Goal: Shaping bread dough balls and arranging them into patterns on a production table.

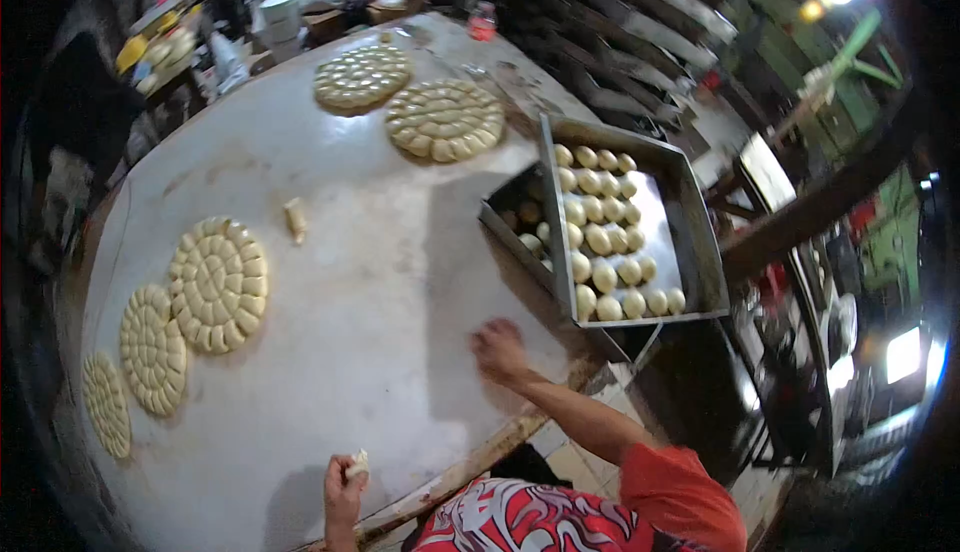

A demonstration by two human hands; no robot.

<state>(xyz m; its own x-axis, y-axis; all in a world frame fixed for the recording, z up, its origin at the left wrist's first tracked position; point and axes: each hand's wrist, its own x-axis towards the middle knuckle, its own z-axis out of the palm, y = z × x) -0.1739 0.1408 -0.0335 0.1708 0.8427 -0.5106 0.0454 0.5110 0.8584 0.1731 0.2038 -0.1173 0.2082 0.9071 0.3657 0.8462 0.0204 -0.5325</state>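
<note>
A dim bakery, shelves and clutter around a broad pale worktable: from my remote seat I see five round discs of portioned dough on it, the largest near disc at the left, two more beyond. My left hand, at the table's near edge, is closed around a small piece of dough. My right hand rests flat on the table, fingers spread, holding nothing, just short of a metal tray lined with dough balls. A stray dough scrap lies mid-table.
</note>
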